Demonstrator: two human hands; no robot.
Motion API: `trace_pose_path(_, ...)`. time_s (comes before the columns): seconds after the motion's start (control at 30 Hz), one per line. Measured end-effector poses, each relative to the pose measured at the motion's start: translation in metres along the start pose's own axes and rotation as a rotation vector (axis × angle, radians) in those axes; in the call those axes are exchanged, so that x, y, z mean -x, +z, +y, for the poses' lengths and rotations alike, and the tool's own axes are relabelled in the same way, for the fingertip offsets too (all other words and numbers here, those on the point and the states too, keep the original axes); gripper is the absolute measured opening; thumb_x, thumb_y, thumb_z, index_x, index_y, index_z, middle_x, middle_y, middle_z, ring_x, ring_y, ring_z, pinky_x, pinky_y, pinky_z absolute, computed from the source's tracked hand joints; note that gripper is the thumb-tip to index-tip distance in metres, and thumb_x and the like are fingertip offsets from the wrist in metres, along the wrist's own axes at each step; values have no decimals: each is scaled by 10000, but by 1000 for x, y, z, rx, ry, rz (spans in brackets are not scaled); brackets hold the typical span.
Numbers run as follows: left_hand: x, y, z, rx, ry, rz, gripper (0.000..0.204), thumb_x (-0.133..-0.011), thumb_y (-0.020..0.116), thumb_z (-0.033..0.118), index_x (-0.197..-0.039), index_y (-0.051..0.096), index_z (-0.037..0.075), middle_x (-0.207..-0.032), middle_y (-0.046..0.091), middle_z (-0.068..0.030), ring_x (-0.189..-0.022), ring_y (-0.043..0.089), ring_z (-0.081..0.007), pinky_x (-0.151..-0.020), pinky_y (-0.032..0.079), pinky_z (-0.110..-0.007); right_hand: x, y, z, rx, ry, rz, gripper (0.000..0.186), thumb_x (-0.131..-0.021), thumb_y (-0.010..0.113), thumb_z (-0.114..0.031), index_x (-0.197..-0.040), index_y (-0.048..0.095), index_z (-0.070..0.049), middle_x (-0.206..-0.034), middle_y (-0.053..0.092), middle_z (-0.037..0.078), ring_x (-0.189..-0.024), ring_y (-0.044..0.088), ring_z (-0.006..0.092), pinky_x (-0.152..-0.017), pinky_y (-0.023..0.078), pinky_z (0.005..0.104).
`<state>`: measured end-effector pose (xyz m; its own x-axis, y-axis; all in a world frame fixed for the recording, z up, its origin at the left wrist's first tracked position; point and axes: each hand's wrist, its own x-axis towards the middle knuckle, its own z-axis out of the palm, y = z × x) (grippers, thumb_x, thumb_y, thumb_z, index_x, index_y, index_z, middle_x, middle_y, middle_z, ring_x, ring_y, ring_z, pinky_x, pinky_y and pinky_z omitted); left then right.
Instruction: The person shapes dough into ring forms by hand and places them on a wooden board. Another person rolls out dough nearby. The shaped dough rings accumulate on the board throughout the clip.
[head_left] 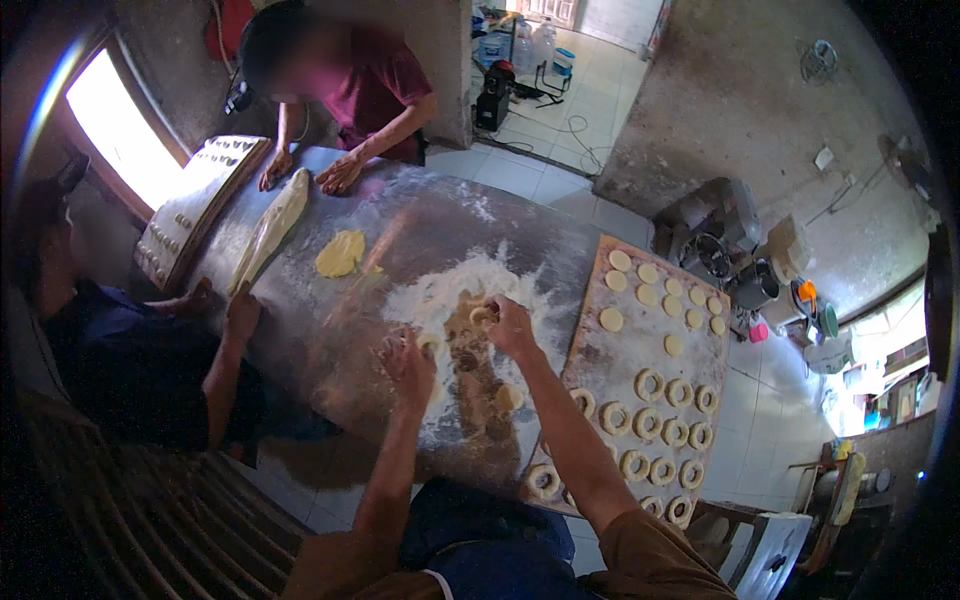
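My right hand [511,326] is closed on a small dough round [483,316] at the floured middle of the metal table [385,235]. To its left, my left hand [407,367] has floury, spread fingers. A pale dough piece [430,342] shows at its thumb side; whether the thumb presses on it I cannot tell. Between my forearms another dough disc [509,398] lies near the table's front edge. Loose white flour [465,275] spreads beyond both hands, with a brown bare patch running through it.
At right, a floured board [640,345] bears several plain dough discs [647,295] and dough rings [647,424]. Two co-workers handle a long dough strip [275,225] at left, near a yellow dough lump [341,254] and a tray of small pieces [205,190]. Buckets [757,285] stand beyond the board.
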<state>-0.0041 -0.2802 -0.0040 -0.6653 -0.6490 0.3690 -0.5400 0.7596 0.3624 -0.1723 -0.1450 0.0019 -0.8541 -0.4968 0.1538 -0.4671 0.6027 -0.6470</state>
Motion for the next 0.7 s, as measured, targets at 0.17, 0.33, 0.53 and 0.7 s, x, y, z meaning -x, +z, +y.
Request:
trace_pose_path(0.17, 19, 4, -4, 236, 131, -54, 423, -840, 649, 258, -1179, 572, 16, -1165, 566, -211, -1071, 531, -405, -942, 404, -487, -2, 31, -22, 436, -98, 276, 193, -809, 668, -170, -925, 606, -29, -880, 655, 130, -989, 598, 311, -841, 474, 442)
trace_pose_path(0.33, -1, -26, 16, 843, -135, -305, 338, -870, 647, 218, -1115, 601, -10, -1115, 596, -176, -1000, 593, -274, -860, 479, -365, 41, -13, -64, -391, 130, 18, 211, -769, 701, -69, -888, 539, -7, -855, 663, 104, -783, 645, 210, -685, 524, 357)
trace_pose_path(0.53, -2, -35, 16, 1290, -215, -428, 272, -875, 632, 114, -1119, 578, 6, -1035, 597, -120, -993, 577, -192, -846, 473, -313, 77, -19, -105, -786, 206, 112, 348, -738, 700, 13, -999, 469, 13, -842, 641, 115, -815, 649, 168, -697, 524, 292)
trace_pose_path(0.7, -13, -69, 26, 948, -15, -382, 272, -877, 613, 90, -1133, 568, 11, -1056, 589, -93, -955, 566, -164, -832, 467, -290, 83, -26, -120, -720, 247, 193, 458, -740, 665, 58, -1123, 419, 8, -915, 642, 136, -870, 654, 199, -715, 544, 312)
